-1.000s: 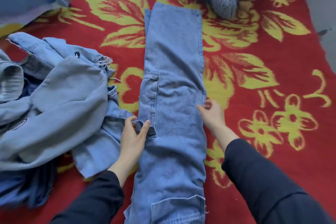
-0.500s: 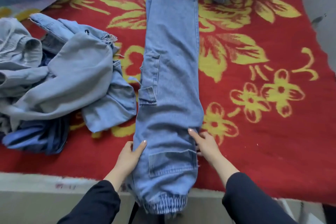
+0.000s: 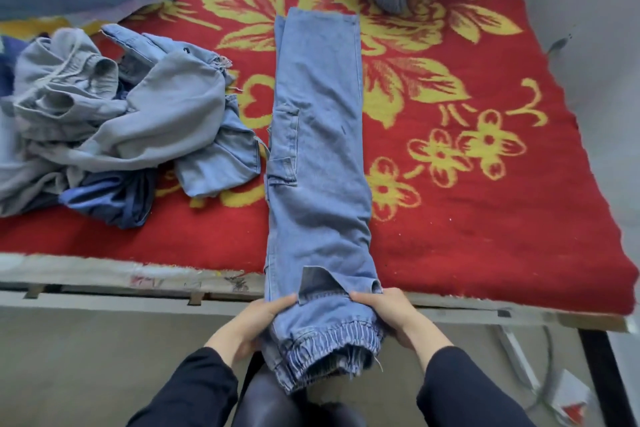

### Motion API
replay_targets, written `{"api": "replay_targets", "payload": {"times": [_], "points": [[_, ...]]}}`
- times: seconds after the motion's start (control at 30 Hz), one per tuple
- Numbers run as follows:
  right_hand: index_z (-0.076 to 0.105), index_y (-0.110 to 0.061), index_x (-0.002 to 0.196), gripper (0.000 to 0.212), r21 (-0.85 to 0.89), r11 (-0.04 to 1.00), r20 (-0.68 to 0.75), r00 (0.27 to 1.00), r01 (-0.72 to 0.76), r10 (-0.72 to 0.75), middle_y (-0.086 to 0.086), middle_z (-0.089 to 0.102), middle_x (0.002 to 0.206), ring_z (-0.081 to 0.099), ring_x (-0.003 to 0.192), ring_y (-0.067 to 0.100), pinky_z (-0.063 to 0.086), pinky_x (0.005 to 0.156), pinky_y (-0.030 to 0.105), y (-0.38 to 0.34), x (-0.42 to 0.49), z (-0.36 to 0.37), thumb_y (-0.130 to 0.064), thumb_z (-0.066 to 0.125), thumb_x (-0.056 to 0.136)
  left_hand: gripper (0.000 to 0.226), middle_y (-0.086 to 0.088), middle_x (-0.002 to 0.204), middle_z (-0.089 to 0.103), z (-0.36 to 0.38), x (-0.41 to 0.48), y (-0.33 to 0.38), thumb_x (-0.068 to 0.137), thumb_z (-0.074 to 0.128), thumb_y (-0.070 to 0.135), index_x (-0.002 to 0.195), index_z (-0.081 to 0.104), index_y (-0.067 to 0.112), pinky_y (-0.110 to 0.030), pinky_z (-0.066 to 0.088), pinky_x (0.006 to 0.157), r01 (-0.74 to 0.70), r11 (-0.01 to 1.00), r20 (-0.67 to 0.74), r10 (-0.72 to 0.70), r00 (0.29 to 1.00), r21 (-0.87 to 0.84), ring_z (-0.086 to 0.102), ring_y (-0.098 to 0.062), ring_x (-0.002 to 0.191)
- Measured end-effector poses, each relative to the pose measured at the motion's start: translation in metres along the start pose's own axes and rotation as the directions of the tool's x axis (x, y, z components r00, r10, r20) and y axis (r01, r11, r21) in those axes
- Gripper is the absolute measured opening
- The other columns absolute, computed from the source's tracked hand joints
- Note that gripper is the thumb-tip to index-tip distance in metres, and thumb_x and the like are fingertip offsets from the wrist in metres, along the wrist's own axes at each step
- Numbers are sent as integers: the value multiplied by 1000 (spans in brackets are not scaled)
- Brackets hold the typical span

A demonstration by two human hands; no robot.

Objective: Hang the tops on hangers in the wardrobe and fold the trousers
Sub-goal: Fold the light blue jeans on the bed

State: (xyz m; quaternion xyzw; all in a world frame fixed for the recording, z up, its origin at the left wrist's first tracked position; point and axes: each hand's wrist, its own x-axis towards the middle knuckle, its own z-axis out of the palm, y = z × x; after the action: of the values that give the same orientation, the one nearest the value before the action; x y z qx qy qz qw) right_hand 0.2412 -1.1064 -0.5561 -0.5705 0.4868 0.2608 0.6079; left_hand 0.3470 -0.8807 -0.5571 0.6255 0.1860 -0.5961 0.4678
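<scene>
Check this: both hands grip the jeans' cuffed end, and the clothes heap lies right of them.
Wrong side. The head view shows the clothes heap left of the jeans. The left hand and right hand do grip the cuffed end.

Bright, evenly lit by soft diffuse light, with only faint shadows beneath the trousers [image 3: 318, 149]. Slightly soft all over, smeared toward the left edge. Bows straight lines near the borders, as along the bed frame [image 3: 104, 302].
</scene>
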Motion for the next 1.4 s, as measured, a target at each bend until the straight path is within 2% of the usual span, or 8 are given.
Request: {"api": "replay_targets", "payload": {"times": [0.17, 0.37, 0.47, 0.57, 0.63, 0.83, 1.0, 1.4], "points": [[60, -16, 67, 18, 30, 999, 92, 996, -14, 11, 2, 52, 61, 47, 55, 16, 40, 66, 29, 8, -31, -12, -22, 75, 74, 33, -6, 108, 72, 0, -27, -8, 86, 68, 30, 114, 67, 12, -33, 54, 83, -24, 998, 40, 26, 999, -50, 69, -21, 97], [53, -13, 67, 18, -56, 991, 10, 992, -125, 126, -1, 51, 44, 47, 35, 13, 48, 50, 26, 27, -76, 1, 1, 60, 76, 15, -6, 77, 63, 5, -68, -18, 91, 62, 19, 97, 62, 5, -23, 44, 54, 116, 949, -47, -107, 993, 294, 55, -15, 58], [60, -4, 90, 19, -25, 997, -43, 996, -76, 74, 7, 65, 67, 61, 54, 19, 52, 66, 36, 14, -86, -5, 0, 62, 72, 14, -3, 66, 67, 4, -87, -7, 93, 57, 14, 104, 58, 5, -22, 47, 47, 111, 944, -83, -90, 992, 311, 57, -12, 43], [44, -13, 139, 64, 29, 999, -102, 994, 36, -32, 13, 63, 119, 67, 89, 27, 55, 75, 37, -26, -88, -21, 2, 57, 78, 43, -10, 103, 69, 4, -98, 32, 94, 54, 6, 134, 40, 14, -26, 53, 51, -52, 984, -103, 70, 992, 170, 64, -15, 54], [63, -12, 120, 42, 113, 990, -92, 993, 86, -76, 8, 71, 86, 65, 58, 18, 55, 54, 29, -63, -88, -32, 2, 52, 81, 50, -11, 118, 65, 3, -99, 69, 94, 52, 8, 142, 40, 19, -27, 52, 53, -168, 981, -145, 180, 973, 94, 64, -17, 64], [63, -1, 77, 21, 292, 918, -259, 946, 268, -194, 10, 66, 55, 65, 44, 20, 49, 42, 23, -193, -66, -54, -4, 45, 88, 19, -1, 46, 45, -3, -83, 201, 91, 53, 13, 73, 56, 8, -22, 39, 52, -330, 933, -188, 302, 935, -143, 34, -7, 30], [62, 3, 92, 27, 367, 897, -275, 950, 246, -149, 20, 73, 77, 73, 68, 30, 56, 53, 29, -266, -17, -59, -17, 44, 86, 23, 3, 48, 63, -13, -40, 287, 88, 51, 30, 71, 55, 16, -24, 42, 62, -242, 957, -201, 209, 957, -157, 66, -13, 60], [66, -6, 92, 29, 164, 908, -369, 878, 385, -305, 17, 70, 80, 68, 73, 27, 57, 70, 34, -469, 101, -96, -33, 54, 86, 26, 6, 76, 75, -46, 48, 508, 76, 51, 42, 79, 62, 18, -35, 32, 69, -326, 942, -158, 334, 929, 75, 62, -13, 88]]}}
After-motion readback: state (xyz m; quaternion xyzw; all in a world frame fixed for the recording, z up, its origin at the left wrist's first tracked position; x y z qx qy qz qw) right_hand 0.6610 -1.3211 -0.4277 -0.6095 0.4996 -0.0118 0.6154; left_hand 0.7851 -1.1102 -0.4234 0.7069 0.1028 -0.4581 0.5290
